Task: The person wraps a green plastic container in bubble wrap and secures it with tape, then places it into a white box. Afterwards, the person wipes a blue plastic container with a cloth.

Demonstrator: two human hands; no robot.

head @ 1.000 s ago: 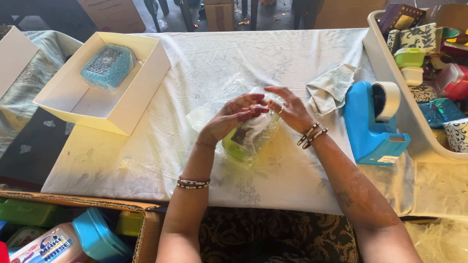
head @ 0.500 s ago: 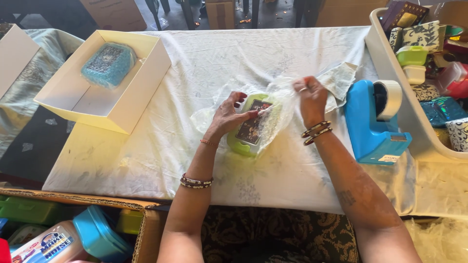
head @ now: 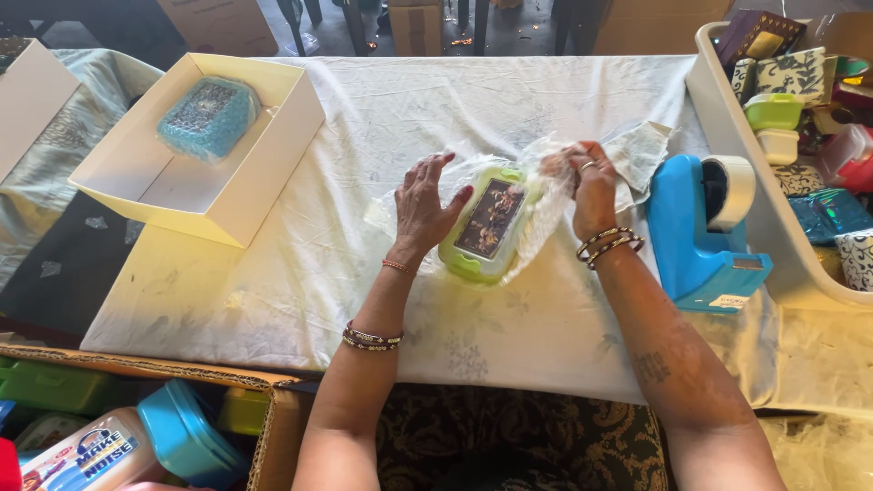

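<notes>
A small green lidded box with a dark patterned top lies on the white tablecloth, partly inside clear bubble wrap. My left hand rests flat against the box's left side with its fingers spread. My right hand pinches the bubble wrap at the box's right side and holds it pulled over the box.
A blue tape dispenser stands just right of my right hand. A white tub of small boxes runs along the right. An open white box holds a blue wrapped item at far left. A cardboard box of containers sits at near left.
The wrap, bunched over the box a second ago, is now drawn out to the right by my right hand, uncovering the dark lid. My left hand has slid to the box's left side.
</notes>
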